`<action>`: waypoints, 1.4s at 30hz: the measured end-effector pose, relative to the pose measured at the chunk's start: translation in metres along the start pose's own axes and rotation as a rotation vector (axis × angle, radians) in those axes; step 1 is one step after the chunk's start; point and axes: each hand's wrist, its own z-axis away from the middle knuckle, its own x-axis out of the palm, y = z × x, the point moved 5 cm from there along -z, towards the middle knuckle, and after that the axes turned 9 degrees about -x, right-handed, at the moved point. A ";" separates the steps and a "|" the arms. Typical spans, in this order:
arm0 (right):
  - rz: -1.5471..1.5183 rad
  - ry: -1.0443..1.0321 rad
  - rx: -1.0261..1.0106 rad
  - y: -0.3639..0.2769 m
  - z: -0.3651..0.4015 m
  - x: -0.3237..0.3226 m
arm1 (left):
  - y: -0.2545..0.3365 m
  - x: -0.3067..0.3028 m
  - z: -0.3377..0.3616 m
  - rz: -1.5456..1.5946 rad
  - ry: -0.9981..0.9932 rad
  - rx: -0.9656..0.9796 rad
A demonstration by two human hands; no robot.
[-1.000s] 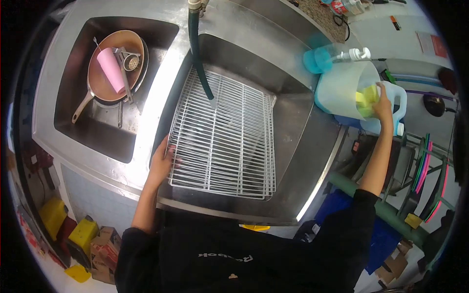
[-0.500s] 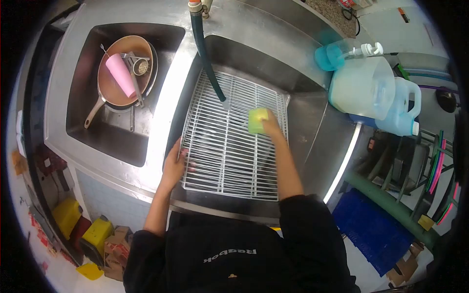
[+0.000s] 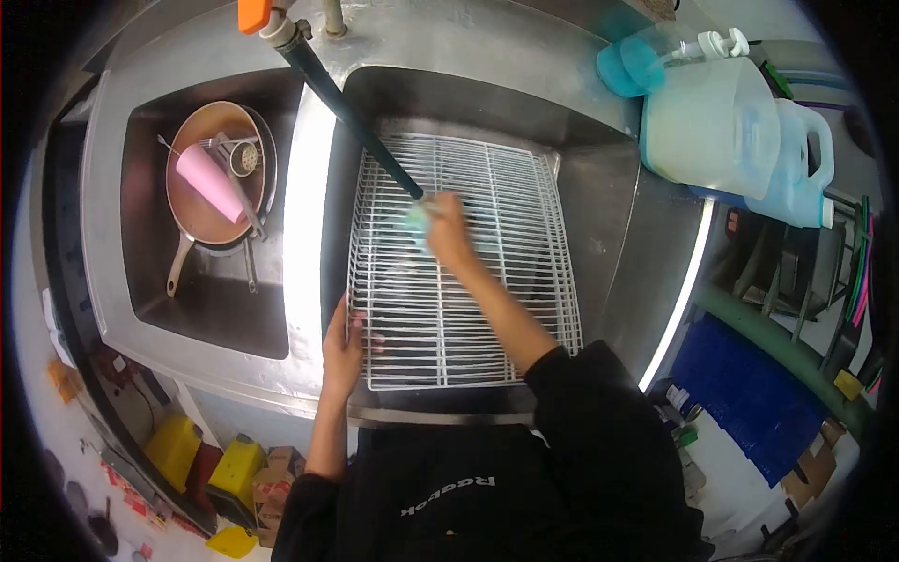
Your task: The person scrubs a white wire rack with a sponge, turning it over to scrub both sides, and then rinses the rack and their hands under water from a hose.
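A white wire rack [image 3: 501, 323] lies in the right-hand sink basin [image 3: 604, 244]. My left hand [image 3: 343, 351] grips its left edge near the front, with fingertips showing through the wires. My right hand [image 3: 451, 234] is closed on a green sponge [image 3: 419, 225], pressed to the upper left-middle of the rack. Motion blurs the sponge, and my fingers partly cover it. A dark green hose [image 3: 361, 131] slants down from an orange-handled tap [image 3: 254, 15]; its end is right beside the sponge.
The left basin [image 3: 140, 272] holds a brown frying pan [image 3: 201, 211] with a pink cup [image 3: 209, 183], a small strainer [image 3: 244, 158] and cutlery. Large plastic jugs [image 3: 707, 122] and a blue pump bottle [image 3: 627, 67] stand right of the basin. A blue crate [image 3: 758, 393] sits lower right.
My right hand and the sponge have moved left across the rack, up to the hose end. My left hand stays on the rack's left edge. The camera view has shifted.
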 end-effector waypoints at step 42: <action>-0.204 -0.157 -0.324 -0.027 -0.046 0.059 | 0.013 0.006 0.006 -0.099 0.099 -0.058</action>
